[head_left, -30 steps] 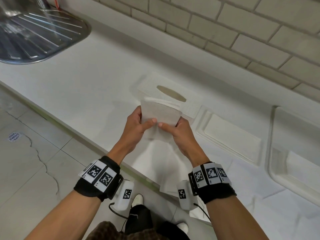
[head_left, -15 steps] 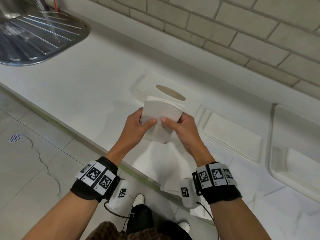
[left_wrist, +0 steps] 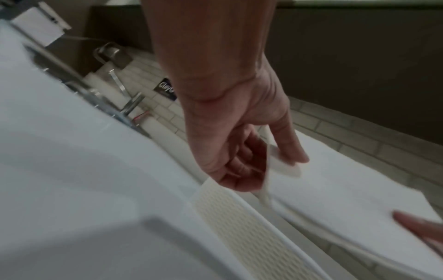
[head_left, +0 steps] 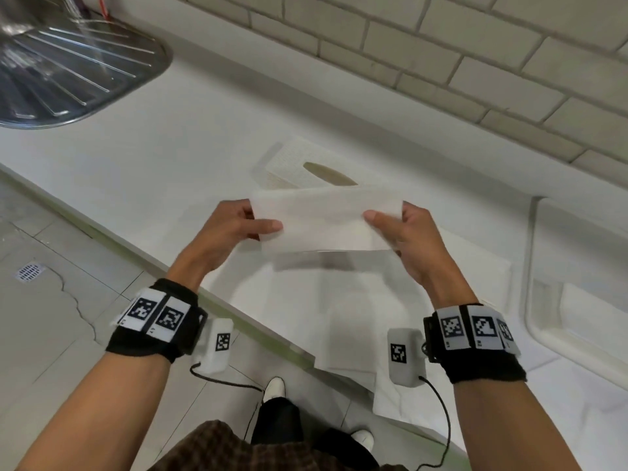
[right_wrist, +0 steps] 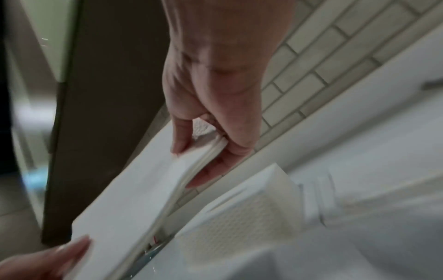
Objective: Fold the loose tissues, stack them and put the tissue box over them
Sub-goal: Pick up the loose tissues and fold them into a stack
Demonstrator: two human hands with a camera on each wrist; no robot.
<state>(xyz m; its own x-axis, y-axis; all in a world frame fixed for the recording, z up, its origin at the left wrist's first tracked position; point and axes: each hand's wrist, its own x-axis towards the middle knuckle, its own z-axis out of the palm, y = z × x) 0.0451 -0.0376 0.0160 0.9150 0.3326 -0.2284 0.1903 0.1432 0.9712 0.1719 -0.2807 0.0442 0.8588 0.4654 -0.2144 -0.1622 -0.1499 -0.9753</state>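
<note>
A folded white tissue [head_left: 326, 219] is stretched flat in the air between both hands, above the counter. My left hand [head_left: 244, 226] pinches its left end between thumb and fingers [left_wrist: 275, 161]. My right hand [head_left: 401, 226] pinches the right end [right_wrist: 206, 149]. The white tissue box [head_left: 299, 164], with an oval slot on top, lies on the counter just behind the held tissue. Loose unfolded tissues [head_left: 339, 317] lie spread on the counter below the hands, one [head_left: 401, 399] drooping over the front edge.
A steel sink drainboard [head_left: 68, 66] is at the far left. A white moulded tray [head_left: 577, 277] sits at the right. A brick wall [head_left: 441, 62] backs the counter. The counter's front edge [head_left: 136, 256] runs diagonally, with tiled floor below.
The hands have moved apart and risen slightly, drawing the tissue out from a narrow bunched shape into a wide flat strip.
</note>
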